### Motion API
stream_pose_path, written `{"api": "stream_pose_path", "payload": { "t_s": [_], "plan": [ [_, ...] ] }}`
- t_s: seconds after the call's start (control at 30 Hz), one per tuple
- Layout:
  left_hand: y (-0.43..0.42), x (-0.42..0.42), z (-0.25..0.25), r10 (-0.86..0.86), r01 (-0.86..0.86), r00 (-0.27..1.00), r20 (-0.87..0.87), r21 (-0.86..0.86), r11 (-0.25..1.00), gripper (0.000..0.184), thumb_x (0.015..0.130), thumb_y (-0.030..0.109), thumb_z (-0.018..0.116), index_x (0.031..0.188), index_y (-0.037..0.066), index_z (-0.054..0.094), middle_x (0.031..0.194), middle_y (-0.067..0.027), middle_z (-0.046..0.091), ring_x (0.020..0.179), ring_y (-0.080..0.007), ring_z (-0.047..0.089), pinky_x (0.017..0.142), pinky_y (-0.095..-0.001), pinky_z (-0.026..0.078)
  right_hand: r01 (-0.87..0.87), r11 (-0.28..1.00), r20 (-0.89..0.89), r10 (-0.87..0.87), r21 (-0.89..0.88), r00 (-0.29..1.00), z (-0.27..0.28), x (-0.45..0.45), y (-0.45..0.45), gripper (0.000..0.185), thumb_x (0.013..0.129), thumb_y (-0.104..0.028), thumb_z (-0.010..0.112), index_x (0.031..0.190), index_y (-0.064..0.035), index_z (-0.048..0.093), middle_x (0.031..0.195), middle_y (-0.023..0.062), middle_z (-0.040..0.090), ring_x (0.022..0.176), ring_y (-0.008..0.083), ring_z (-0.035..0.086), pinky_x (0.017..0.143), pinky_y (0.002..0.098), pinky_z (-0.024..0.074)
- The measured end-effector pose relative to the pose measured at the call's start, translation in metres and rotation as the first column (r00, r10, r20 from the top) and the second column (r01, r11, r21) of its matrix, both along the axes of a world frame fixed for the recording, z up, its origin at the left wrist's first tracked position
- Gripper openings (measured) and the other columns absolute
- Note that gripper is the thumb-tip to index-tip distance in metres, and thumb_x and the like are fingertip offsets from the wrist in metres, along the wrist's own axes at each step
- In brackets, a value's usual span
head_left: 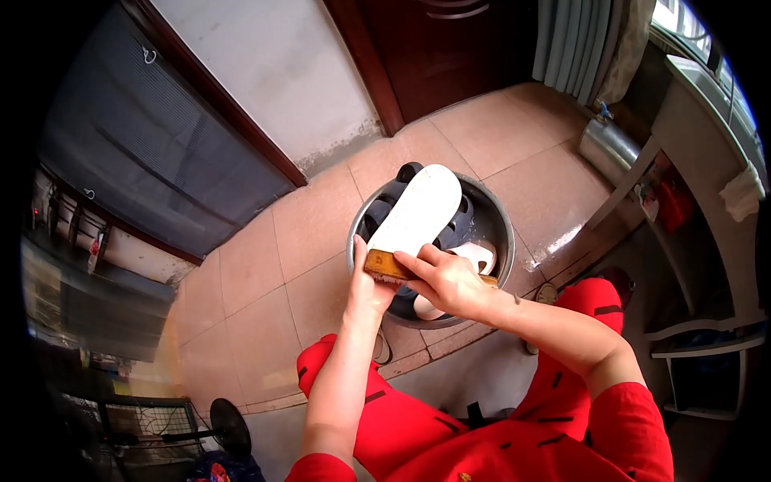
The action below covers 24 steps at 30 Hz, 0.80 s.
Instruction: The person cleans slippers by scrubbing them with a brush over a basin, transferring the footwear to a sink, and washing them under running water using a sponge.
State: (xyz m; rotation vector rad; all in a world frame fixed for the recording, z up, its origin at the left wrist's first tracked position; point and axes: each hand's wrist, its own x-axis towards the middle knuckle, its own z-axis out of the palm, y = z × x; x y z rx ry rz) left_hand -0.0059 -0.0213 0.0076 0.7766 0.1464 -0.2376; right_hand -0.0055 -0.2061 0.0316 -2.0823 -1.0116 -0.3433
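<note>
White slipper point(422, 205), one: near end gripped in my left hand point(369, 283), remainder extending ahead of it. Brush point(382, 263), one: held in my right hand point(450, 281).

We get daylight from the window point(683, 20) near 2 o'clock, where the panes burn almost white. At 3 o'clock we catch a hard glare on the floor tiles point(313, 249). Near the centre, the white sole point(422, 210) is so bright that we lose most of its texture, while both hands look reasonably sharp. The door point(474, 56) toward 12 o'clock sinks into shadow. We find bent lines, smeared detail around 8 o'clock, and black corners.
</note>
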Motion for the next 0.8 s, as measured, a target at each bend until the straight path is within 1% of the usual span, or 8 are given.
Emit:
{"api": "stream_pose_path", "payload": {
  "t_s": [0.07, 0.13, 0.27, 0.4, 0.57, 0.7, 0.77, 0.8],
  "plan": [
    [0.001, 0.0, -0.005, 0.009, -0.011, 0.999, -0.044, -0.041, 0.999, 0.062, 0.096, 0.059, 0.034, 0.137, 0.012, 0.042, 0.135, -0.0104, 0.05, 0.125, -0.0267, 0.048, 0.101, -0.047, 0.04, 0.11, 0.992, 0.075, -0.104, -0.069, 0.992, 0.0, 0.013, 0.0, 0.044, 0.078, -0.021, 0.07, 0.12, -0.0116, 0.06, 0.082, 0.0095, 0.055, 0.068, 0.0295, 0.062, 0.057, 0.0387, 0.0518],
    [-0.006, -0.002, 0.003, 0.069, -0.07, 0.992, -0.104, -0.005, 0.998, 0.06, 0.097, 0.055, 0.035, 0.137, 0.011, 0.041, 0.137, -0.0114, 0.049, 0.123, -0.0273, 0.049, 0.095, -0.0498, 0.046, 0.249, 0.968, 0.107, -0.243, -0.04, 0.964, -0.007, 0.041, -0.008, 0.042, 0.078, -0.021, 0.069, 0.119, -0.0135, 0.061, 0.084, 0.0104, 0.057, 0.069, 0.03, 0.063, 0.057, 0.0382, 0.0523],
    [-0.005, -0.002, 0.002, 0.043, -0.04, 0.995, -0.092, 0.042, 0.998, 0.06, 0.098, 0.053, 0.034, 0.136, 0.007, 0.041, 0.132, -0.0128, 0.053, 0.116, -0.0285, 0.055, 0.09, -0.0482, 0.051, 0.467, 0.884, 0.02, -0.467, -0.029, 0.884, -0.03, 0.091, -0.038, 0.039, 0.082, -0.021, 0.065, 0.12, -0.0138, 0.061, 0.093, 0.0147, 0.059, 0.075, 0.0355, 0.064, 0.065, 0.0425, 0.0528],
    [-0.001, -0.001, -0.004, 0.028, -0.021, 0.997, -0.077, 0.102, 0.995, 0.059, 0.098, 0.052, 0.038, 0.134, 0.007, 0.044, 0.13, -0.0133, 0.055, 0.115, -0.0294, 0.056, 0.088, -0.0504, 0.052, 0.578, 0.795, -0.209, -0.606, -0.184, 0.768, -0.043, 0.106, -0.052, 0.037, 0.087, -0.024, 0.061, 0.122, -0.0116, 0.058, 0.104, 0.0196, 0.06, 0.087, 0.0393, 0.063, 0.076, 0.0471, 0.0514],
    [0.016, -0.002, 0.004, 0.08, -0.078, 0.997, -0.008, 0.153, 0.985, 0.055, 0.098, 0.045, 0.042, 0.135, 0.004, 0.043, 0.133, -0.016, 0.053, 0.119, -0.0324, 0.054, 0.09, -0.0542, 0.05, 0.571, 0.715, -0.266, -0.689, -0.404, 0.674, -0.049, 0.104, -0.075, 0.04, 0.086, -0.023, 0.06, 0.122, -0.0083, 0.054, 0.108, 0.0245, 0.058, 0.094, 0.0429, 0.062, 0.081, 0.0478, 0.0513],
    [0.021, 0.001, 0.009, 0.089, -0.114, 0.984, 0.158, 0.163, 0.98, 0.055, 0.097, 0.036, 0.045, 0.138, 0.001, 0.038, 0.132, -0.015, 0.053, 0.12, -0.0307, 0.053, 0.098, -0.0466, 0.046, 0.41, 0.714, -0.35, -0.66, -0.568, 0.665, -0.056, 0.097, -0.073, 0.043, 0.083, -0.019, 0.059, 0.123, -0.0062, 0.05, 0.112, 0.0268, 0.056, 0.1, 0.0441, 0.06, 0.086, 0.0474, 0.0503],
    [0.018, 0.002, 0.002, 0.099, -0.24, 0.921, 0.378, 0.348, 0.906, 0.049, 0.093, 0.024, 0.053, 0.134, -0.002, 0.045, 0.13, -0.0133, 0.055, 0.118, -0.0268, 0.054, 0.101, -0.0373, 0.043, 0.371, 0.737, -0.383, -0.633, -0.565, 0.673, -0.068, 0.094, -0.069, 0.045, 0.083, -0.017, 0.058, 0.125, -0.0065, 0.049, 0.115, 0.0278, 0.055, 0.101, 0.0442, 0.06, 0.087, 0.0469, 0.0501],
    [0.015, -0.002, 0.004, 0.104, -0.245, 0.92, 0.378, 0.346, 0.906, 0.049, 0.093, 0.024, 0.053, 0.134, -0.002, 0.045, 0.13, -0.0133, 0.055, 0.118, -0.0268, 0.054, 0.101, -0.0373, 0.043, 0.335, 0.758, -0.417, -0.607, -0.56, 0.676, -0.07, 0.091, -0.066, 0.046, 0.082, -0.015, 0.057, 0.127, -0.0068, 0.047, 0.117, 0.0289, 0.053, 0.102, 0.0443, 0.059, 0.088, 0.0465, 0.0498]
  ]
}}
